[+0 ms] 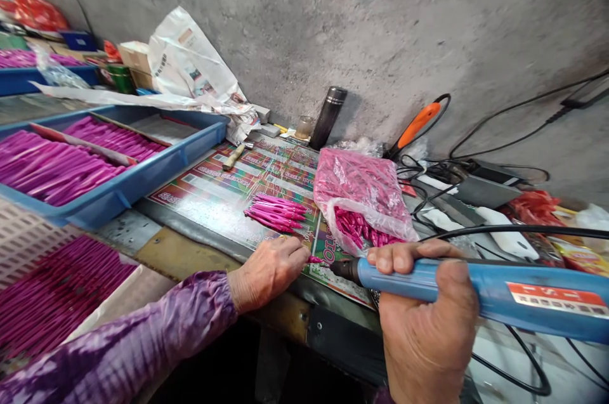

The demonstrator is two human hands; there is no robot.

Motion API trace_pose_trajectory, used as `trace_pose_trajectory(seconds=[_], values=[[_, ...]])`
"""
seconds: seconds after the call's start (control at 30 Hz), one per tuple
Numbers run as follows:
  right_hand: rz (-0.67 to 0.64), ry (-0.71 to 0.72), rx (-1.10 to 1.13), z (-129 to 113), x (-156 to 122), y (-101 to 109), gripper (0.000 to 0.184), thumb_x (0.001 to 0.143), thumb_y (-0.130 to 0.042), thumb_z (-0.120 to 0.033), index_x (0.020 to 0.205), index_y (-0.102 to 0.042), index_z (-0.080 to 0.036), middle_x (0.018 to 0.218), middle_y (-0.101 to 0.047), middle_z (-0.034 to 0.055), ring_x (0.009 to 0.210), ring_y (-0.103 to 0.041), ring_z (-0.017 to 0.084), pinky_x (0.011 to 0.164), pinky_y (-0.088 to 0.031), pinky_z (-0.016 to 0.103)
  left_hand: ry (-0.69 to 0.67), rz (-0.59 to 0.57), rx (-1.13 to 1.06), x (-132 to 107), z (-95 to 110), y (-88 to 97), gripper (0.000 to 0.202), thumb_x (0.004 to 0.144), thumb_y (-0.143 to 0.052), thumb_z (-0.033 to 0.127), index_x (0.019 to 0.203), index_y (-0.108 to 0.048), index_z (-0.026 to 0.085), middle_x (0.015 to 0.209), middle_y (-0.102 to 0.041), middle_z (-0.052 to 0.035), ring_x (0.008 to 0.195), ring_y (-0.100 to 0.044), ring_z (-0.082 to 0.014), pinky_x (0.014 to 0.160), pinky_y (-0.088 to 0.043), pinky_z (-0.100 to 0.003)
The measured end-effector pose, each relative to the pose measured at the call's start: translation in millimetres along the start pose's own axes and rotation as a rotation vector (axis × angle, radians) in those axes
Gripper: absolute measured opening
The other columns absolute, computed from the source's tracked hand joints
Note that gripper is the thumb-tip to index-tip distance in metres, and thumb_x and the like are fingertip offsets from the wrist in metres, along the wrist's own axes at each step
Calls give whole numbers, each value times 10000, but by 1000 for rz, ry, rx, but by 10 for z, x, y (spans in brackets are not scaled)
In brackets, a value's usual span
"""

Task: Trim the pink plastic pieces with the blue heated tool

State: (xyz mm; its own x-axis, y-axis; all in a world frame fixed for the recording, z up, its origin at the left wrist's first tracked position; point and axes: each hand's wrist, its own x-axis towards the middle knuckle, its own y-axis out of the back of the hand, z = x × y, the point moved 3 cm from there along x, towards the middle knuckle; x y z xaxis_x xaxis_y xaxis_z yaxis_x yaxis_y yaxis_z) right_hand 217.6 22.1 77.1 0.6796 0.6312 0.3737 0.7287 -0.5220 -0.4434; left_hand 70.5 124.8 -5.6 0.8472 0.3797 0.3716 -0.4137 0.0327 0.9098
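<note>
My right hand is wrapped round a blue electric hand tool whose dark tip points left. At that tip my left hand, fingers pinched, holds a small magenta piece against the printed mat. A small pile of magenta pen-like parts lies just beyond my left hand. A clear plastic bag full of small magenta pieces sits to the right of that pile.
A blue tray of magenta parts stands at the left, with more in a crate below. At the back are a black cylinder, an orange-handled tool, cables and power adapters, and crumpled newspaper.
</note>
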Motion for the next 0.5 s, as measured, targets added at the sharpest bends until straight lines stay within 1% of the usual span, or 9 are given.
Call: trace_pose_trajectory(seconds=[0.1, 0.2, 0.4, 0.5], values=[[-1, 0, -1, 6, -10, -1, 241, 857, -685, -445, 836, -573, -232, 655, -506, -50, 619, -509, 127, 669, -483, 310, 20, -45, 41, 18, 15, 28, 227, 1058, -417, 144, 1033, -642, 140, 1011, -699, -82, 906, -679, -194, 813, -556, -290], [-3, -1, -2, 16, -19, -5, 247, 853, -689, -449, 834, -574, -231, 651, -506, -52, 611, -511, 126, 663, -483, 312, 20, -53, 58, 23, 22, 55, 222, 1047, -422, 126, 1028, -644, 138, 1030, -694, -85, 914, -683, -202, 807, -558, -300], [-6, 15, -10, 22, -39, 10, 230, 869, -667, -441, 848, -575, -232, 654, -508, -48, 612, -512, 130, 661, -474, 316, 12, 48, -10, -4, -4, 46, 285, 1076, -371, 182, 1019, -650, 176, 979, -665, -73, 915, -653, -177, 855, -547, -284], [-5, 20, -13, 16, -51, 21, 228, 874, -662, -438, 850, -575, -228, 660, -506, -47, 619, -507, 128, 664, -474, 315, 6, 63, -38, -16, -18, 18, 300, 1081, -365, 193, 1008, -655, 183, 943, -656, -65, 893, -647, -169, 854, -549, -277]])
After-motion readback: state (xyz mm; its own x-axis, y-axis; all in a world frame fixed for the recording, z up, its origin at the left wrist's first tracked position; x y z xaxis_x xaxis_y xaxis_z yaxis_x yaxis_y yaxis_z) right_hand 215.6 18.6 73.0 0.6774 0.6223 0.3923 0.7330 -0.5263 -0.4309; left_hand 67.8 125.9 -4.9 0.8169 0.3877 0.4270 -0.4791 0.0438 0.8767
